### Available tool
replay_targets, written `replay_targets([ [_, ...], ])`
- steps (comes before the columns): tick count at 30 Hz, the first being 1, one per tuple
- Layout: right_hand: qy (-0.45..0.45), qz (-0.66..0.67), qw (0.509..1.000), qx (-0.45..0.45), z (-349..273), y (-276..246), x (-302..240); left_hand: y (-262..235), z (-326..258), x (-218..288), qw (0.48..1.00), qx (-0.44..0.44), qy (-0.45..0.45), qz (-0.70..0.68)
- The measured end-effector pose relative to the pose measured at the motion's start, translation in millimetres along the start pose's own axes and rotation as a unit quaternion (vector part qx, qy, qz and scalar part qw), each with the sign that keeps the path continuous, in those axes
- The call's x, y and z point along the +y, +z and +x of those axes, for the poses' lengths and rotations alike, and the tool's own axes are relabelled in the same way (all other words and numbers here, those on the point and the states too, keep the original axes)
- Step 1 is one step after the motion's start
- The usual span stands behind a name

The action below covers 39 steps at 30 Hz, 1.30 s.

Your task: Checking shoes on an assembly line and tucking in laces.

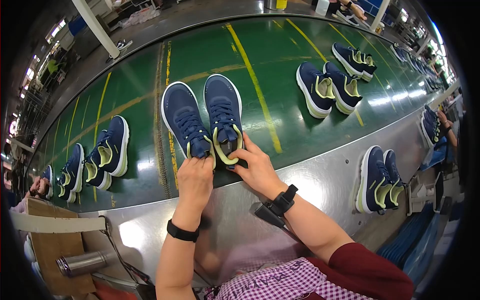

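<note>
Shoes (187, 116), navy, lime-lined, white-edged, laced

L grip (195, 177): f'tips hidden.

1. A green belt (132, 130) with yellow stripes spans the workshop.
2. A shiny steel worktop (315, 182) runs along its near side, reflecting light.
3. At upper left, a white post (93, 26) slants.
4. A brown panel (52, 245) stands lower left.

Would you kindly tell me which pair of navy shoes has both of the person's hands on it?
The central pair on the green belt: the left hand is at one shoe's heel, the right hand pinches the other's collar. Neither touches another pair.
</note>
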State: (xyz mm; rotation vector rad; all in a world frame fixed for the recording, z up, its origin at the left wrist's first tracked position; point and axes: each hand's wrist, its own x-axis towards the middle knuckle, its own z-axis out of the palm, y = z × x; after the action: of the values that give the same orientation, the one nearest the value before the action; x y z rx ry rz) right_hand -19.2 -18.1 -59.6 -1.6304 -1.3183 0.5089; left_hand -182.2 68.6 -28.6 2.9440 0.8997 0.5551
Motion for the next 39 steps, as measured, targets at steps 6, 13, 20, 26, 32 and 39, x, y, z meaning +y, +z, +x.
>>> replay_targets([
  [6,-0.011,-0.012,1.000,0.024,-2.5,5.1,0.8,0.6,-0.2,3.2,1.000,0.025,-0.004,-0.009],
  [13,-0.019,-0.011,0.999,0.046,-3.0,7.8,-0.7,-5.4,4.6,-2.2,0.996,0.016,-0.023,-0.080],
  [20,-0.014,-0.019,0.997,0.069,0.9,9.1,-2.0,-7.1,9.7,-3.4,0.996,0.002,-0.021,-0.090],
  [26,-0.008,0.007,0.998,0.064,21.2,9.0,-1.3,-14.1,22.2,-23.8,0.994,-0.009,-0.098,-0.045],
  [32,-0.032,0.029,0.993,0.110,15.7,3.6,4.1,-93.7,-57.2,12.2,0.994,-0.033,-0.092,-0.044],
  [39,-0.044,0.018,0.986,0.160,2.5,-3.7,-19.8,-166.2,-179.4,59.9,0.980,-0.130,-0.147,-0.040],
])
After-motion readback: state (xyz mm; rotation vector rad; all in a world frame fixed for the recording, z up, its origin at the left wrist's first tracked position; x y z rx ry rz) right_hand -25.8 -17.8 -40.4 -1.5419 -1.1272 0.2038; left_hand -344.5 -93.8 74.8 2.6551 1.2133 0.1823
